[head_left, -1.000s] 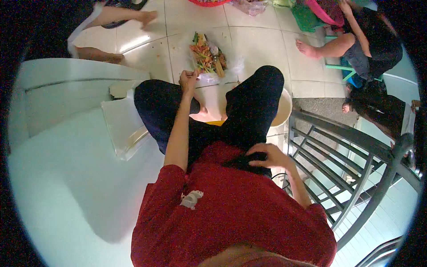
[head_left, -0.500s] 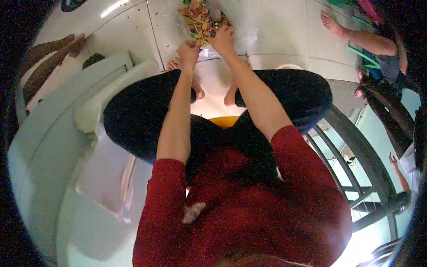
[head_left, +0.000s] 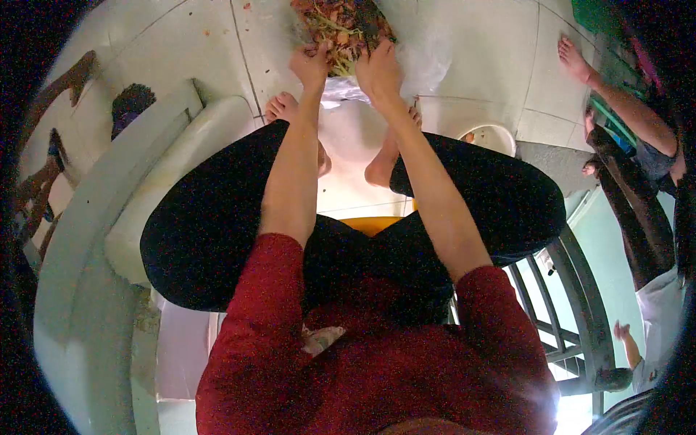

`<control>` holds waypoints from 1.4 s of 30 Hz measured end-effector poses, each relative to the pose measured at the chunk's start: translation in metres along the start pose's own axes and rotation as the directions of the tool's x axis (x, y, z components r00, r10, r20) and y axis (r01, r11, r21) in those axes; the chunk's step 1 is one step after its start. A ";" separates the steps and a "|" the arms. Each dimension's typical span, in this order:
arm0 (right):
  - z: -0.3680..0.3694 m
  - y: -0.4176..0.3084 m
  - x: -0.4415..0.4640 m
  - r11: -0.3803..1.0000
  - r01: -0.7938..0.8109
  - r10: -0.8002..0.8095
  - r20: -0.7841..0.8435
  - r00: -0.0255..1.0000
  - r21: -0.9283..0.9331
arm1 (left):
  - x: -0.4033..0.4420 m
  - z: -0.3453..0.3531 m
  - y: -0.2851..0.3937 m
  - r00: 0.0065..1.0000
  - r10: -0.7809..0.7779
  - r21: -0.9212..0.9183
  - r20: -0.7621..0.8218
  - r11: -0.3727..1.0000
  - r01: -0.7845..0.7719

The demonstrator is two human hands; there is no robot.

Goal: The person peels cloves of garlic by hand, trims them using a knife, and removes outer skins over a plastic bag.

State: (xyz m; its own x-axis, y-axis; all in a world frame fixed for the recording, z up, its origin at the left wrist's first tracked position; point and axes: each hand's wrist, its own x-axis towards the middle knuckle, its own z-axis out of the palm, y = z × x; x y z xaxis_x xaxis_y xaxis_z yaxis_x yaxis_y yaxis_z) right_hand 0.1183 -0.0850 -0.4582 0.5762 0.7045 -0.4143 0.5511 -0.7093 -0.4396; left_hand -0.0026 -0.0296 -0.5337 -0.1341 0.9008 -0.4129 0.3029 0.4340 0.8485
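A: Loc of mixed heap?
B: On clear plastic, over pale tile floor, at very top of view & cut off there. Full of orange-brown bits w/ greenish strips.
A: And L hand?
B: At near L edge of mixed heap, fingers curled in. Can't tell re: actual grip on plastic.
A: R hand?
B: Also w/ bent fingers, at near R side of mixed heap. Can't tell if gripping or just touching.
A: Btwn them?
B: Narrow gap, w/ near edge of heap & crinkled plastic in it.
A: Other stuff nearby?
B: White tub past R knee, partly hidden by it. Yellow-orange seat at mid, btwn thighs. Co-worker's bare foot upper R, well apart from heap.
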 end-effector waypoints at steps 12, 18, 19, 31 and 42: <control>-0.024 0.023 -0.072 0.977 -0.108 0.021 0.422 0.906 0.182 | 0.004 -0.013 0.018 0.964 0.246 0.333 0.103 0.905 -0.267; 0.009 0.046 -0.071 0.983 -0.039 -0.039 0.408 0.912 0.181 | 0.019 -0.013 0.013 0.912 0.377 0.353 0.164 0.841 -0.411; 0.009 0.051 -0.073 0.982 -0.040 -0.038 0.408 0.912 0.183 | 0.022 -0.013 0.011 0.909 0.378 0.349 0.174 0.840 -0.416; 0.015 0.082 -0.069 0.776 0.606 -0.578 0.189 0.794 -0.175 | 0.043 -0.008 -0.014 0.909 0.378 0.421 0.178 0.805 -0.417; 0.045 0.103 -0.046 0.953 0.122 -0.225 0.380 0.897 0.277 | 0.040 -0.011 0.001 0.893 0.393 0.579 0.219 0.684 -0.443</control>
State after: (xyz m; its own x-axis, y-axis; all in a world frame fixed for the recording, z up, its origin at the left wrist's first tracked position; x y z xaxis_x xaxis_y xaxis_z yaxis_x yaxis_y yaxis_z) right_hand 0.1219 -0.1892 -0.5203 0.1642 0.8012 -0.5754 0.4282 -0.5834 -0.6901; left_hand -0.0182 0.0070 -0.5459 0.2060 0.9727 -0.1073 0.8128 -0.1090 0.5722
